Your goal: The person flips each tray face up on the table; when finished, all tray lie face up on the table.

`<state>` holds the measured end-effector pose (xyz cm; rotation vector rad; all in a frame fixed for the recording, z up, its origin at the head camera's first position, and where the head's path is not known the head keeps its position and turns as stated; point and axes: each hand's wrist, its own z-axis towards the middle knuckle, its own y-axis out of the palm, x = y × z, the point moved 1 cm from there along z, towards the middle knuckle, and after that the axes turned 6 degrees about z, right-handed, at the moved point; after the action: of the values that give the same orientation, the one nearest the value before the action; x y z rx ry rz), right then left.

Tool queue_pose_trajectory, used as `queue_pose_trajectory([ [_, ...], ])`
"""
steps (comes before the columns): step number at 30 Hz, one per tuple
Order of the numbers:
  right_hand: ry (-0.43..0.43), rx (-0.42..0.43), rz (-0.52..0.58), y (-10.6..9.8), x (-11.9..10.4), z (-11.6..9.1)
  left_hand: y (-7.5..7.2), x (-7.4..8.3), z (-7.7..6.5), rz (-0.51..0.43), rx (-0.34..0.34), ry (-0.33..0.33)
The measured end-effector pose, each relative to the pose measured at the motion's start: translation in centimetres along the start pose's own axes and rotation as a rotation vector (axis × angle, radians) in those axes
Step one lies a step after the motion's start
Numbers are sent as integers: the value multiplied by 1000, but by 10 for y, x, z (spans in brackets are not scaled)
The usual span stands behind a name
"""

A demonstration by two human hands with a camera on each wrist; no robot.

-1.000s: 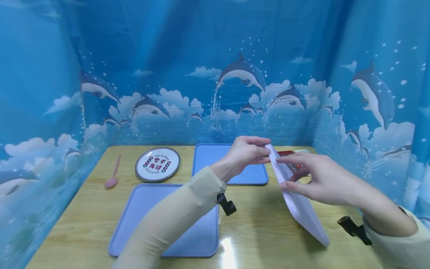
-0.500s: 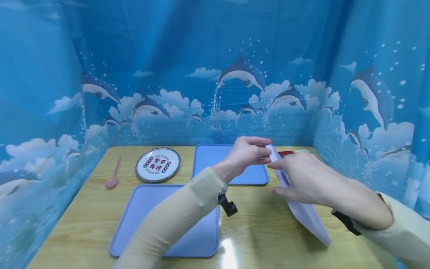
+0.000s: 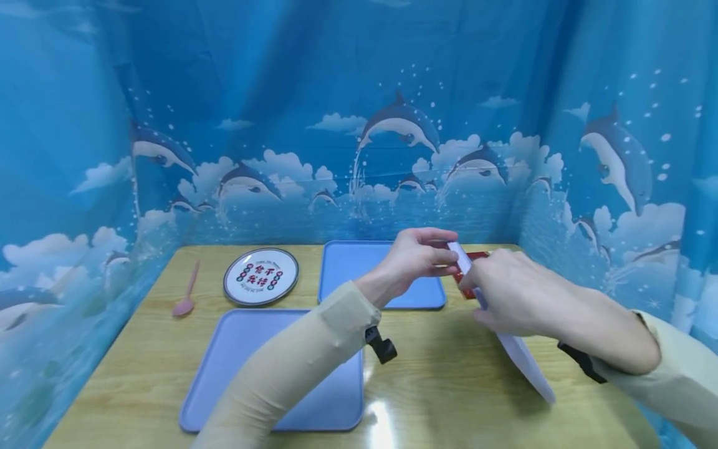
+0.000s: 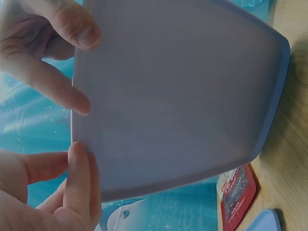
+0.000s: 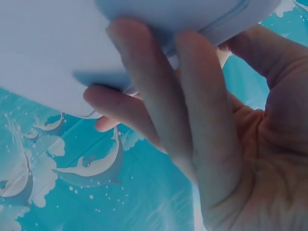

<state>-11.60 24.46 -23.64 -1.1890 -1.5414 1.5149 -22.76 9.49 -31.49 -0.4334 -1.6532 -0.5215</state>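
Observation:
A pale lilac tray (image 3: 526, 362) stands tilted on its edge above the right side of the table. At its upper far corner my left hand (image 3: 412, 257) pinches the rim between thumb and fingers. My right hand (image 3: 518, 293) grips the same upper edge nearer to me. In the left wrist view, a thumb and a finger of the right hand (image 4: 62, 53) lie over the broad flat face of the tray (image 4: 183, 96). In the right wrist view, several fingers of the right hand (image 5: 168, 106) touch the other face. The right hand hides part of the upper edge.
Behind the held tray lies a red packet (image 3: 473, 255), partly hidden. A blue tray (image 3: 356, 252) lies at the back, and a lilac tray (image 3: 252, 368) lies front left under the left forearm. A printed plate (image 3: 261, 276) and a pink spoon (image 3: 184, 305) are farther left. A dolphin curtain surrounds the table.
My right hand has turned and moved left and inward over the tray's upper edge, from spread fingers to a closer hold. The left hand and the tray have hardly moved.

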Motion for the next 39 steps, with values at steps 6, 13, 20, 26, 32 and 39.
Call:
queue_pose_trajectory([
  [6, 56, -56, 15, -9, 4, -1, 1, -6, -3, 24, -1, 38],
  [13, 146, -145, 22, -23, 17, -7, 2, -28, -6, 44, 7, 17],
  [20, 169, -144, 26, -38, 34, -12, 7, -62, -2, 62, 9, -60],
  [26, 225, -120, -15, -47, 45, -16, 13, -81, -1, 66, -2, -84],
  [32, 281, -97, -24, -55, 64, -20, 17, -87, 1, 76, 17, -95],
  [39, 342, -21, -74, -66, 88, -24, 18, -95, 2, 70, 23, -113],
])
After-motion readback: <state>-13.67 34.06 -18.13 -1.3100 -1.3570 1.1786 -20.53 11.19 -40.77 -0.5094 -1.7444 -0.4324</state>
